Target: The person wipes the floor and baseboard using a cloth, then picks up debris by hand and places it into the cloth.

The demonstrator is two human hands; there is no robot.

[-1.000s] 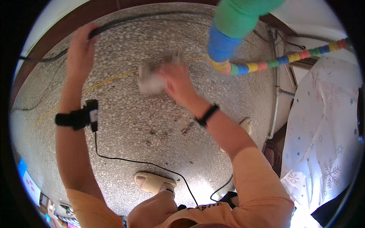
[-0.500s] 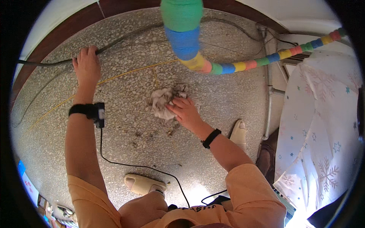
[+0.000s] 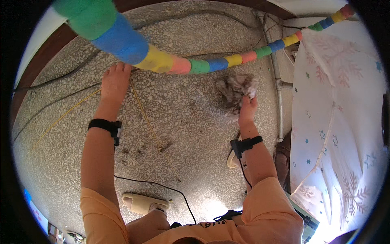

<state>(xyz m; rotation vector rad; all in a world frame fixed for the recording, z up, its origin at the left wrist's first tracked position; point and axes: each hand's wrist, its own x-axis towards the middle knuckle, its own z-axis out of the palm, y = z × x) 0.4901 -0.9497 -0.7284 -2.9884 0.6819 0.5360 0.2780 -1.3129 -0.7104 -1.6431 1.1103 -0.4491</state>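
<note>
My right hand is closed on a crumpled, dirt-stained grey-white rag, right of the middle of the speckled floor. My left hand is at the far left, palm down with its fingers curled over a thin dark cable and a yellow cord. From under that hand the cord's other stretch runs down toward me. The fingertips partly hide what they grip. A thicker black cable lies just beyond the left hand. Both wrists carry black straps with small devices.
Across the top hangs a tube wrapped in coloured bands, hiding part of the floor. A metal pipe stands right of the rag, beside a white snowflake-patterned cloth. Dark dirt specks dot the floor near my slipper.
My right hand has carried the rag rightward. My left hand has moved right, from the thick cable to the thin cable and cord. The banded tube now reaches farther left in view.
</note>
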